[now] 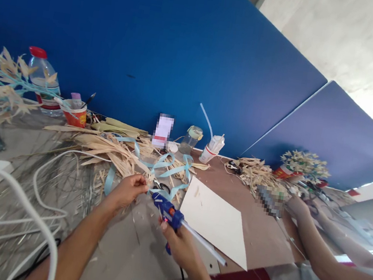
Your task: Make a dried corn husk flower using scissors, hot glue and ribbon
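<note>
My right hand [181, 243] is wrapped round the handle of a blue glue gun [168, 212], with a long clear glue stick [204, 242] coming out of its back end. The gun's nozzle points up and left, close to the fingers of my left hand [131, 190]. Those fingers are pinched together; what they hold is too small to make out. Light blue ribbon [171, 170] lies in loops just beyond both hands, beside a heap of dry straw-coloured husks [115, 148].
At the left are a red-capped bottle [43, 81], a red cup [75, 116], thin wires and white cables [35, 211]. A white board [215, 219] lies right of the gun. A jar [192, 138] and white cup [211, 150] stand behind. Another person's arms [319, 239] work at the right.
</note>
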A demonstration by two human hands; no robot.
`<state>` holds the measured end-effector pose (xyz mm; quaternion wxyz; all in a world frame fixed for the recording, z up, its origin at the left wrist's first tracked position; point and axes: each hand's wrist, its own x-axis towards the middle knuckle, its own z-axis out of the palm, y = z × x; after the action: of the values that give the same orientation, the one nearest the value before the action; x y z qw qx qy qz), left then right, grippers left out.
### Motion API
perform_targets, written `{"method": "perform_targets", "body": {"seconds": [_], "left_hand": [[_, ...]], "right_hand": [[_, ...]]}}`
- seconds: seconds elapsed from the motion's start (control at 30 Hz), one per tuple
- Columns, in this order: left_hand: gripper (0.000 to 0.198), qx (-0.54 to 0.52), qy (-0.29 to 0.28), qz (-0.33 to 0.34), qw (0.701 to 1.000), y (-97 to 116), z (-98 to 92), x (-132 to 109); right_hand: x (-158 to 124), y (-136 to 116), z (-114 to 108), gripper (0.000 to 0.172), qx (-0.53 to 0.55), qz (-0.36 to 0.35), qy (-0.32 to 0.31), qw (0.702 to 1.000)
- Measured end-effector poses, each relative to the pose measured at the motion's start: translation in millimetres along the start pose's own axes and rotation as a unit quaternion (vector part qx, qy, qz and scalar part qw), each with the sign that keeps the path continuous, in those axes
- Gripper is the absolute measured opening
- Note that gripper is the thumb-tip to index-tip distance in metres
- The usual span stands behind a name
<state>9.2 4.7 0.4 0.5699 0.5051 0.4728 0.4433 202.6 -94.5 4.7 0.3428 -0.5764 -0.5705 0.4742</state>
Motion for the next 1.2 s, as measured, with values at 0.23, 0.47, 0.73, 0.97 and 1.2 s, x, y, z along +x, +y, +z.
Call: {"method": "perform_targets", "body": {"seconds": [0.23,0.47,0.73,0.97,1.2], "left_hand": [[0.018,0.010,0.000,0.012,1.000,-5,-0.5,1],[0.019,0.013,-0.005,0.008,1.000,-5,-2.6,3],[0.020,0.001,0.001,-0.003,1.000,-8,-1.0,2],[0.020,0.004,0.004,0.005,1.000,-6,-1.2,3],[0.022,0.005,0.001,-0.023,1.000,2,2.7,-2]], "right_hand": [[-1,-7,5,0.042,-0.016,0.010,0.004,1.000],[-10,-10,6,0.038,-0.007,-0.003,0.012,1.000],[-3,-15,7,0.035,-0.031,-0.015,0.009,0.999],[-5,1,10,0.038,-0.029,-0.002,0.006,1.000],[-1,2,7,0.042,-0.026,0.022,0.020,0.999]]}}
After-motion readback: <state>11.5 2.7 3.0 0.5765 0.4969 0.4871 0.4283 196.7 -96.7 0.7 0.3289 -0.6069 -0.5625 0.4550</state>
